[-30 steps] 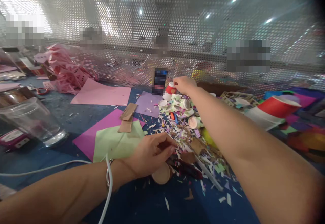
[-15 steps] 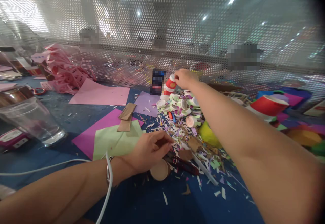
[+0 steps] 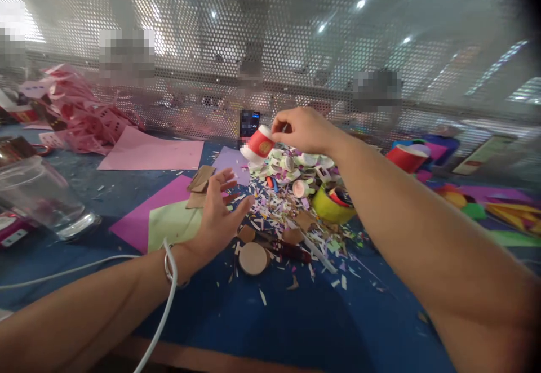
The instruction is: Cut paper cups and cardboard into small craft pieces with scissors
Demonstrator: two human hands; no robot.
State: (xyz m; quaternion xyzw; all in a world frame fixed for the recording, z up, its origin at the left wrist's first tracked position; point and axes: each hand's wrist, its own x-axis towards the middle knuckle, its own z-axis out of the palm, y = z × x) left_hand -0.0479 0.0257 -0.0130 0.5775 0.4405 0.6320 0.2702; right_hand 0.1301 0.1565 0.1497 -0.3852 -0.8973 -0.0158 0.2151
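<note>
My right hand pinches the upper end of a red and white paper cup, which is tilted, its wider white rim to the lower left. Beneath the cup lies a heap of white pieces with round ends and green and purple strips. My left hand is empty, its fingers spread over the green paper and near some folded brown cardboard. A round flat disc lies in front of it, among paper scraps.
A yellow-green bowl and another red cup are to the right. Leftward are a clear glass, pink paper and crumpled pink strips. A white cable crosses my left wrist. Perforated metal rises behind.
My right hand has tilted the cup and brought it leftward, clear of its earlier upright pose. My left hand has lifted off the scraps, moved left and opened. The view has shifted right.
</note>
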